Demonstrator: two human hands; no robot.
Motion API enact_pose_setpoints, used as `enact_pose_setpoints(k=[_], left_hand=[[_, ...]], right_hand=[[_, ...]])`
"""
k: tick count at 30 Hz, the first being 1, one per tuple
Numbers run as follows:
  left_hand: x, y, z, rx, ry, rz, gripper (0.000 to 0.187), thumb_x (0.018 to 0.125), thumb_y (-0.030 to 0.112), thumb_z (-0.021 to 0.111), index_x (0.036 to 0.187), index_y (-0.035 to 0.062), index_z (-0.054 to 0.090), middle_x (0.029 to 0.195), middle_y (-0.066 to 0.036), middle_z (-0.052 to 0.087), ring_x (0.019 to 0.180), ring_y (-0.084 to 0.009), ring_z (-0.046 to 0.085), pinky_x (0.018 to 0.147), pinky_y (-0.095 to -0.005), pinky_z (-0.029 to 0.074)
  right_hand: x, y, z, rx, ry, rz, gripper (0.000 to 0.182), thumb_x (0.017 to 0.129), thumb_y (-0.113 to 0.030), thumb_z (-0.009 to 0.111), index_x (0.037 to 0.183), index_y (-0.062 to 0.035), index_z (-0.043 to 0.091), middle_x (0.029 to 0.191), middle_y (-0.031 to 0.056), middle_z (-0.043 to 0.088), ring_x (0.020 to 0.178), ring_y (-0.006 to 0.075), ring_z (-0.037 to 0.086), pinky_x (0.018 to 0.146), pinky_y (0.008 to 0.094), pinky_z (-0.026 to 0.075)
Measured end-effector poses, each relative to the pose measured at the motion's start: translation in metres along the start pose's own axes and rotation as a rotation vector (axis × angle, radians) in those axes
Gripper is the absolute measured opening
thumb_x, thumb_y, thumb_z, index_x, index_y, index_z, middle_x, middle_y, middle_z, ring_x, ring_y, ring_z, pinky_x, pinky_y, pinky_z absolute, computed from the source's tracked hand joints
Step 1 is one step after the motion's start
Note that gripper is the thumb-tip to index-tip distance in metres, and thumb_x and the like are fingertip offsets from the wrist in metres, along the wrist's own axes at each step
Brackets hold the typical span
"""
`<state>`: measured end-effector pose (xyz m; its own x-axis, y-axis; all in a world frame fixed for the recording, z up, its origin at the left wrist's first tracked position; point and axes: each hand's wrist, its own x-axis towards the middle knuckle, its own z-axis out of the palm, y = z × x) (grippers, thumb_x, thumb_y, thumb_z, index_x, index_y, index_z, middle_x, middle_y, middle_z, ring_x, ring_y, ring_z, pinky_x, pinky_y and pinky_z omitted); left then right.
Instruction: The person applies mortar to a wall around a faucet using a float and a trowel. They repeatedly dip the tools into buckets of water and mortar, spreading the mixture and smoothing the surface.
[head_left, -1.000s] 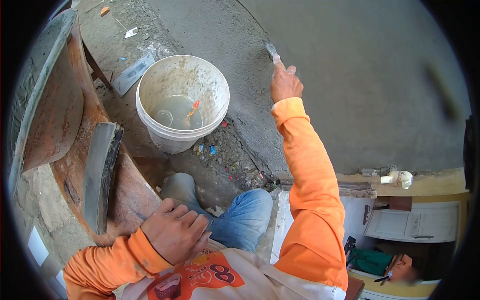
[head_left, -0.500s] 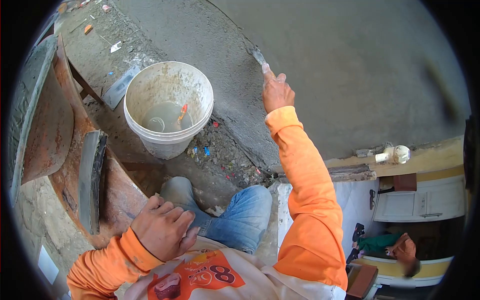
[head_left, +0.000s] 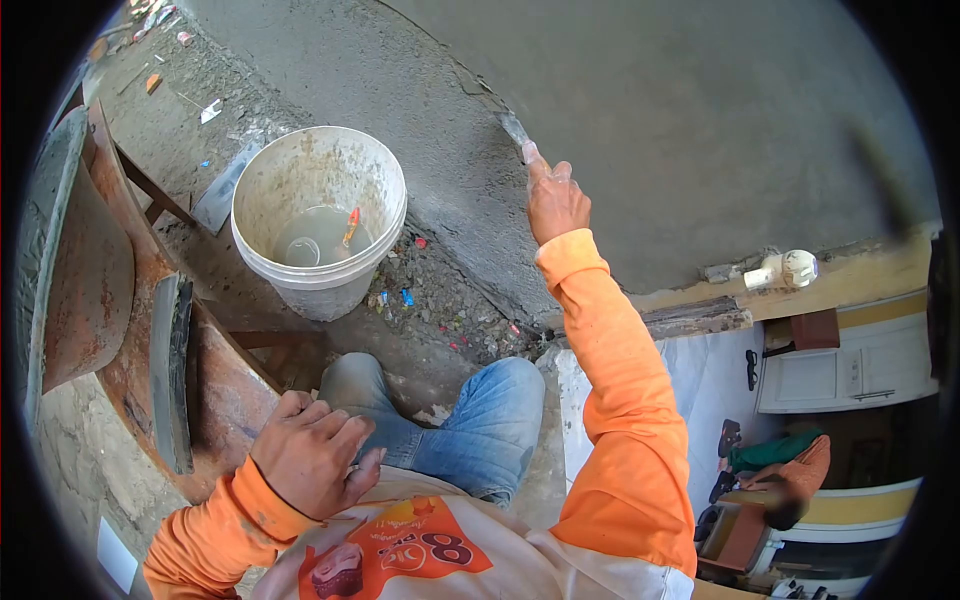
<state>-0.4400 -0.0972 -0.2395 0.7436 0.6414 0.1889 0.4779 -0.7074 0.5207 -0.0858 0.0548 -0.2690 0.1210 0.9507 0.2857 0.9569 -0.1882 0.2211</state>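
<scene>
Here the right hand [head_left: 556, 200] grips a trowel [head_left: 514, 130], pressed to the wall [head_left: 720, 130].

A single head-worn fisheye view looks steeply down from close above the person, facing the wall [head_left: 700, 130] just beyond the right hand [head_left: 555, 200] fingers.

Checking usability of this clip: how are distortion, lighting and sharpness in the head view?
Head view: heavy fisheye with black vignette corners; even daylight, no glare; right hand and small trowel on the plastered wall reasonably sharp; white bucket clear; a dark blurred smear near the right edge.
</scene>
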Motion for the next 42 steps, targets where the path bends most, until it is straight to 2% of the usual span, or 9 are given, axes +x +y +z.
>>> enact_pose_setpoints(k=[7,9,18,21,24,26,33,42], left_hand=[[0.001,0.002,0.001,-0.004,-0.006,-0.001,0.02,0.069,0.018,0.068,0.085,0.0076,0.062,0.064,-0.004,0.057,0.062,-0.0225,0.054,0.069,-0.035,0.037],[0.002,0.002,0.001,-0.002,-0.004,0.003,0.019,0.069,0.017,0.068,0.084,0.0077,0.061,0.064,-0.004,0.056,0.062,-0.0226,0.054,0.068,-0.035,0.037],[0.003,0.005,-0.001,0.023,-0.001,0.005,0.018,0.069,0.017,0.068,0.083,0.0084,0.061,0.063,-0.003,0.055,0.061,-0.0229,0.052,0.067,-0.0354,0.036],[0.003,0.007,-0.005,0.031,-0.096,-0.027,0.02,0.072,0.021,0.068,0.082,0.0051,0.061,0.069,-0.008,0.059,0.067,-0.0253,0.055,0.068,-0.0372,0.038],[0.004,0.008,-0.003,0.027,-0.096,-0.036,0.021,0.071,0.021,0.069,0.082,0.0054,0.06,0.068,-0.008,0.058,0.065,-0.0252,0.053,0.068,-0.0369,0.037],[0.003,0.006,0.001,0.028,-0.038,-0.026,0.019,0.069,0.017,0.068,0.085,0.0089,0.061,0.063,-0.002,0.054,0.06,-0.0228,0.05,0.067,-0.0353,0.035],[0.004,0.01,0.0,0.036,-0.057,-0.022,0.02,0.068,0.016,0.067,0.085,0.0088,0.061,0.064,-0.003,0.054,0.061,-0.0232,0.051,0.068,-0.0362,0.036],[0.005,0.014,0.003,0.054,-0.007,0.012,0.022,0.067,0.015,0.067,0.088,0.0083,0.062,0.064,-0.004,0.055,0.062,-0.0245,0.051,0.067,-0.0369,0.036]], right_hand=[[-0.024,0.028,0.004,-0.004,0.034,0.0,0.05,0.088,-0.012,0.05,0.135,-0.0259,0.045,0.086,0.0151,0.051,0.073,0.0341,0.063,0.059,0.0461,0.052],[-0.031,0.033,-0.002,-0.024,0.005,-0.003,0.049,0.087,-0.008,0.05,0.134,-0.0235,0.047,0.088,0.0142,0.052,0.076,0.032,0.064,0.06,0.0437,0.054],[-0.068,0.067,-0.002,-0.05,-0.004,0.012,0.053,0.085,-0.007,0.051,0.134,-0.0253,0.046,0.087,0.0139,0.051,0.074,0.032,0.063,0.059,0.0444,0.053],[-0.084,0.081,-0.004,-0.022,0.008,0.017,0.054,0.084,-0.007,0.051,0.135,-0.0269,0.045,0.087,0.014,0.05,0.073,0.0324,0.062,0.059,0.0454,0.052],[-0.099,0.097,-0.006,-0.057,-0.03,0.043,0.055,0.084,-0.006,0.051,0.135,-0.0276,0.045,0.086,0.0139,0.05,0.073,0.0328,0.061,0.058,0.0459,0.052],[-0.11,0.106,-0.007,-0.061,-0.03,0.047,0.056,0.084,-0.006,0.051,0.135,-0.028,0.045,0.086,0.0138,0.049,0.072,0.0329,0.061,0.058,0.046,0.051],[-0.157,0.148,-0.01,-0.083,-0.074,0.077,0.063,0.083,-0.004,0.052,0.138,-0.0314,0.039,0.085,0.0134,0.048,0.073,0.0335,0.061,0.058,0.0466,0.051],[-0.206,0.2,-0.007,-0.115,-0.027,0.077,0.061,0.086,-0.008,0.055,0.138,-0.0352,0.04,0.083,0.0122,0.047,0.071,0.0328,0.06,0.055,0.0461,0.049]])
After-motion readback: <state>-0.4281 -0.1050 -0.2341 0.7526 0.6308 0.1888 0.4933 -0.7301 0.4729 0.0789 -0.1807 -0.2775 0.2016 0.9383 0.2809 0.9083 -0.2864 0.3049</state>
